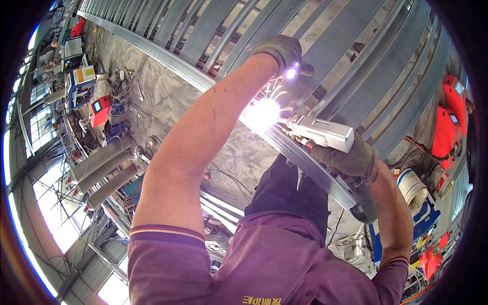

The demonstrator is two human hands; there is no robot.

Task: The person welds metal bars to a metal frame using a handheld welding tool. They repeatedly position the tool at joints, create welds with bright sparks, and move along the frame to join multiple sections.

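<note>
My right hand (pixel 351 158), in a grey-brown work glove, is wrapped round a welding gun (pixel 325 133) with a boxy silver body. Its tip points left at a glaring arc (pixel 264 112), where sparks fly off a long metal rail (pixel 310 165). The glare hides the joint itself. Just beyond the arc, my gloved left hand (pixel 278 51) is closed above the flat metal slats (pixel 335 46) joined to the rail. A dark, round-ended piece (pixel 306 69) and a purple glow show by its fingers; what it holds I cannot make out.
Red machines with small screens stand at right (pixel 447 127) and left (pixel 100 110). A white bucket (pixel 412 185) is beside a blue stand (pixel 427 218). Thick metal tubes (pixel 104 162) lie at left. Cables (pixel 229 178) trail over the dusty floor (pixel 173 96).
</note>
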